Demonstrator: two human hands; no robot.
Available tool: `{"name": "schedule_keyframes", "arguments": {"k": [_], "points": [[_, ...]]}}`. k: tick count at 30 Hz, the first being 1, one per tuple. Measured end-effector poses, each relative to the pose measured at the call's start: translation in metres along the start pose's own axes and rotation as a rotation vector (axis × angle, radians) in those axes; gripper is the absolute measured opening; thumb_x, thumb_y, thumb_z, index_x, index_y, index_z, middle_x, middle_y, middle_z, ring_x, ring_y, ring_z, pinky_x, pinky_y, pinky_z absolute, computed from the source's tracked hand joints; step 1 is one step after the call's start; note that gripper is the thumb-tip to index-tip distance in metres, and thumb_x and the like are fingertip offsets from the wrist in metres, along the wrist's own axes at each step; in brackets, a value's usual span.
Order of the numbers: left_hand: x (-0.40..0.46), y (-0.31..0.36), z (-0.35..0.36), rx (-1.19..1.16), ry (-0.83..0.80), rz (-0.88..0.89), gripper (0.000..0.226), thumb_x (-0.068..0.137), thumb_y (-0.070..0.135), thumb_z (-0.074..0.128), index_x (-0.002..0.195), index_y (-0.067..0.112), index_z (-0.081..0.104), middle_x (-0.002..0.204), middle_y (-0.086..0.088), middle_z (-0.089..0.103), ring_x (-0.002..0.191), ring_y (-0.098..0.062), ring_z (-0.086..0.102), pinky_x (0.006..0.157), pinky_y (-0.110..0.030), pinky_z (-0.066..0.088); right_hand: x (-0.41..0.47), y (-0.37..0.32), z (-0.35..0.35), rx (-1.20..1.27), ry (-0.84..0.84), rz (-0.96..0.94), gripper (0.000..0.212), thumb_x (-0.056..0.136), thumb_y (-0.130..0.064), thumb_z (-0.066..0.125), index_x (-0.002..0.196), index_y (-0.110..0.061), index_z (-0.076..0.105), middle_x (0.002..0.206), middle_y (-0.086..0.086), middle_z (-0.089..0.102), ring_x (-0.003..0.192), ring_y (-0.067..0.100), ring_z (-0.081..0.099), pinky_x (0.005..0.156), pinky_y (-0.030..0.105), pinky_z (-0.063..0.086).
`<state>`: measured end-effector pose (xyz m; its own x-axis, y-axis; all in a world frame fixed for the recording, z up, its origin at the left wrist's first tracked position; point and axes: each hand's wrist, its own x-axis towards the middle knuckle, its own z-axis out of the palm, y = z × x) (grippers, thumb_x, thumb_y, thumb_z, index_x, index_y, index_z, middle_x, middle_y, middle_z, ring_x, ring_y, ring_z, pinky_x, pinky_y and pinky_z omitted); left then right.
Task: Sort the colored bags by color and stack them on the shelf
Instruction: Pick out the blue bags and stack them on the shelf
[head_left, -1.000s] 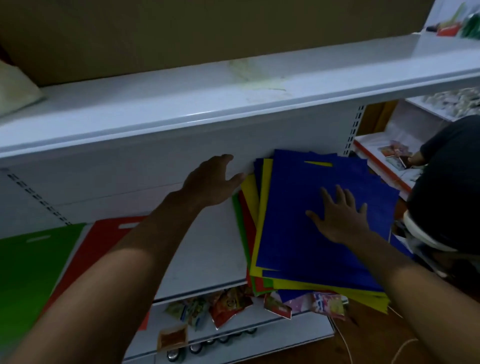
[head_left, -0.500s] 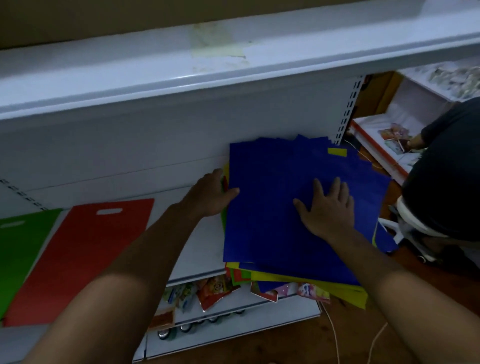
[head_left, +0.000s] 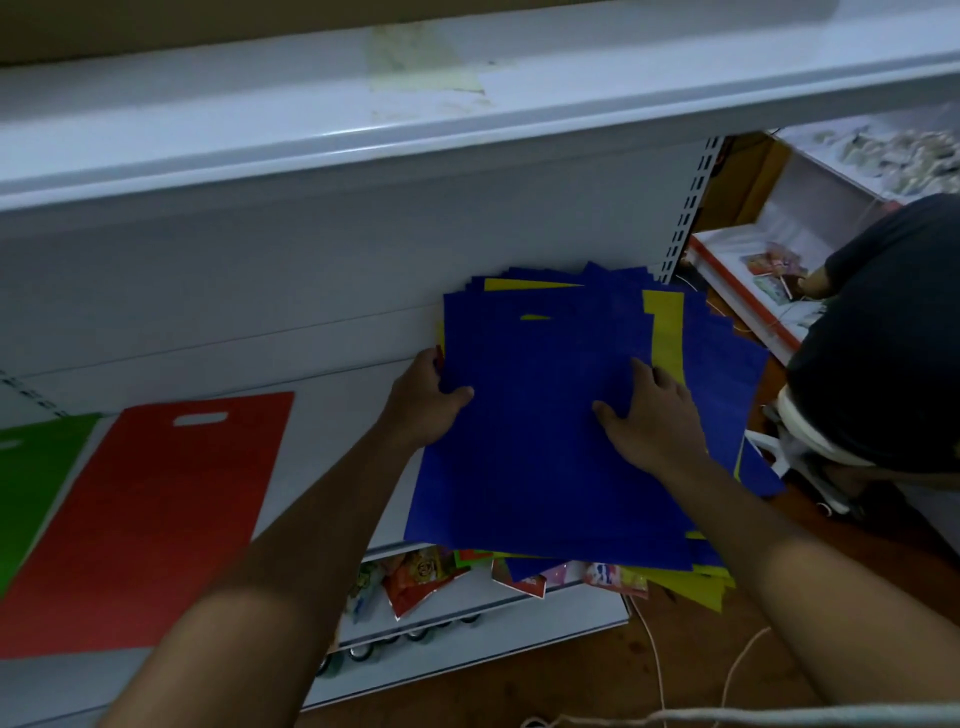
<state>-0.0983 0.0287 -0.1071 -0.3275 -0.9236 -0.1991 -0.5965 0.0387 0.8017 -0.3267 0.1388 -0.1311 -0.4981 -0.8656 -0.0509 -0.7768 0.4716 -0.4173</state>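
Blue flat bags (head_left: 545, 441), left hand (head_left: 428, 402) gripping their edge.

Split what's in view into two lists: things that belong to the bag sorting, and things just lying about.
Part of the job:
blue bags, gripped at their edge by the left hand, right hand on top
yellow bags mixed in
red bag
green bag
shelf

Lying about:
snack packets on the lower shelf
cord on the floor

Blue bags (head_left: 545, 441): matt, cloth-like. Shelf (head_left: 332, 415): smooth painted metal, slight sheen. Floor (head_left: 571, 680): brown wood look.
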Motion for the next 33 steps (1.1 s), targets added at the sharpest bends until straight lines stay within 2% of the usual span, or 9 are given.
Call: {"name": "schedule_keyframes", "arguments": {"k": [4, 7, 12, 16, 18, 21, 25, 29, 33], "points": [[0.002, -0.002, 0.001, -0.056, 0.070, -0.003, 0.061, 0.090, 0.027, 0.064, 0.142, 0.015, 0.035, 0.137, -0.001, 0.047, 0.114, -0.015, 0.051, 0.097, -0.030, 0.044, 0.001, -0.005, -0.002, 0.162, 0.016, -0.030, 0.075, 0.091, -0.036, 0.063, 0.151, -0.014, 0.023, 0.153, 0.009, 0.031, 0.137, 0.031, 0.033, 0.107, 0.046, 0.040], [0.005, -0.004, -0.002, -0.197, 0.135, -0.093, 0.076, 0.085, 0.034, 0.069, 0.147, 0.014, 0.029, 0.140, -0.005, 0.047, 0.119, -0.022, 0.052, 0.102, -0.042, 0.046, 0.002, -0.005, -0.003, 0.251, 0.044, -0.023, 0.071, 0.089, -0.022, 0.067, 0.148, -0.012, 0.029, 0.152, 0.010, 0.031, 0.134, 0.030, 0.038, 0.104, 0.041, 0.040], [0.003, -0.006, -0.003, -0.266, 0.157, -0.052, 0.016, 0.085, 0.020, 0.069, 0.100, 0.018, 0.065, 0.101, -0.003, 0.068, 0.090, -0.020, 0.066, 0.082, -0.040, 0.057, 0.006, -0.001, -0.004, 0.416, 0.106, 0.030, 0.067, 0.085, -0.007, 0.070, 0.144, -0.012, 0.038, 0.144, 0.012, 0.040, 0.121, 0.028, 0.050, 0.092, 0.034, 0.045], [-0.001, -0.003, -0.002, -0.327, 0.141, -0.003, 0.018, 0.090, 0.009, 0.060, 0.103, 0.020, 0.061, 0.102, 0.001, 0.066, 0.092, -0.019, 0.065, 0.081, -0.035, 0.057, 0.007, -0.002, -0.010, 0.689, 0.113, 0.166, 0.065, 0.085, -0.014, 0.073, 0.141, -0.013, 0.039, 0.127, 0.002, 0.052, 0.105, 0.019, 0.055, 0.083, 0.035, 0.050], [-0.002, -0.002, -0.003, -0.380, 0.127, 0.001, 0.022, 0.092, 0.006, 0.056, 0.107, 0.022, 0.058, 0.106, 0.003, 0.064, 0.094, -0.015, 0.063, 0.080, -0.030, 0.055, 0.008, -0.001, -0.012, 0.853, 0.059, 0.216, 0.045, 0.086, -0.020, 0.073, 0.125, -0.012, 0.054, 0.121, 0.003, 0.059, 0.101, 0.021, 0.061, 0.082, 0.040, 0.055], [-0.002, 0.000, -0.007, -0.506, 0.140, -0.026, 0.027, 0.092, 0.003, 0.056, 0.111, 0.023, 0.057, 0.108, 0.004, 0.064, 0.096, -0.014, 0.063, 0.082, -0.031, 0.055, 0.004, -0.004, -0.019, 0.981, -0.040, 0.201, 0.008, 0.091, -0.023, 0.066, 0.095, -0.017, 0.063, 0.109, 0.004, 0.067, 0.090, 0.018, 0.065, 0.071, 0.033, 0.055], [-0.001, 0.002, -0.014, -0.636, 0.179, -0.044, 0.039, 0.086, -0.006, 0.059, 0.117, 0.017, 0.058, 0.110, -0.002, 0.065, 0.096, -0.019, 0.064, 0.080, -0.037, 0.057, 0.002, -0.006, -0.022, 0.955, -0.070, 0.112, 0.012, 0.095, -0.019, 0.060, 0.105, -0.019, 0.053, 0.099, -0.012, 0.057, 0.081, 0.001, 0.054, 0.063, 0.018, 0.046], [-0.004, 0.003, -0.023, -0.657, 0.157, -0.020, 0.049, 0.078, -0.014, 0.062, 0.111, 0.022, 0.059, 0.108, -0.001, 0.065, 0.096, -0.019, 0.064, 0.077, -0.035, 0.057, 0.002, -0.009, -0.021, 0.957, -0.140, 0.060, 0.031, 0.097, -0.013, 0.056, 0.126, -0.023, 0.050, 0.108, -0.009, 0.060, 0.089, 0.007, 0.062, 0.064, 0.023, 0.054], [-0.009, 0.001, -0.031, -0.683, 0.156, -0.018, 0.035, 0.087, -0.004, 0.059, 0.109, 0.024, 0.059, 0.109, 0.000, 0.066, 0.097, -0.018, 0.064, 0.076, -0.032, 0.056, 0.002, -0.020, -0.021, 0.898, -0.140, -0.017, 0.037, 0.099, -0.009, 0.052, 0.126, -0.034, 0.048, 0.107, -0.016, 0.059, 0.093, 0.003, 0.061, 0.064, 0.019, 0.053]]}}
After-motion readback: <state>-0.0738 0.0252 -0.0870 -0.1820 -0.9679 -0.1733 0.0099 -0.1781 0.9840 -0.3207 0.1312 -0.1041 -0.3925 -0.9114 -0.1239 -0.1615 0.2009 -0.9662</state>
